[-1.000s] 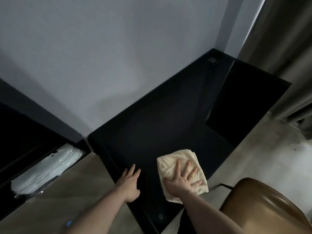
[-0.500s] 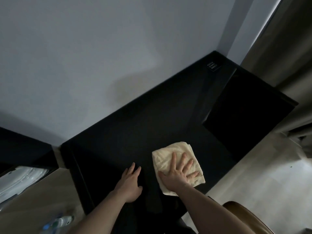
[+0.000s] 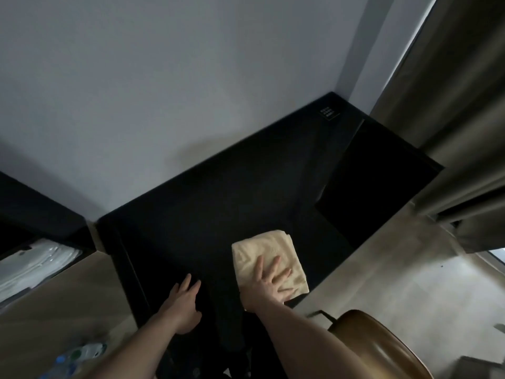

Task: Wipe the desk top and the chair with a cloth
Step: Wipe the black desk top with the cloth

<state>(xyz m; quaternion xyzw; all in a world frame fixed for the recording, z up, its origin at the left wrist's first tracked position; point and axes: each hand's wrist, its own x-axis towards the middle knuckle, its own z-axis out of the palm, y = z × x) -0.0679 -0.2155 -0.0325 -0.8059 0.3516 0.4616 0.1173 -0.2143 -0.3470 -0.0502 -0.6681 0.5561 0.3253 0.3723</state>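
Head view looks down on the right hand pressed flat on the folded cream cloth, fingers spread and straight, nothing pinched or curled. That cloth lies on the black desk top, near the front edge, toward its right part. Compared with half a second ago it sits a touch nearer that front edge and its far corner has swung round, so from where I stand this reads as one stroke of a back-and-forth rub, not a fresh start. A second ago the cloth was in much the same patch, so I'd judge only this near strip is getting worked; the far stretch by the wall and the darker panel on the right look yet to be reached.

His or her left hand rests on the desk's front-left part, fingers loosely extended, holding nothing, well apart from the cloth; it has barely shifted, bracing the body.

The brown chair has come back into sight at lower right, more of it than half a second ago, untouched by the cloth. So the chair half of the job is still ahead
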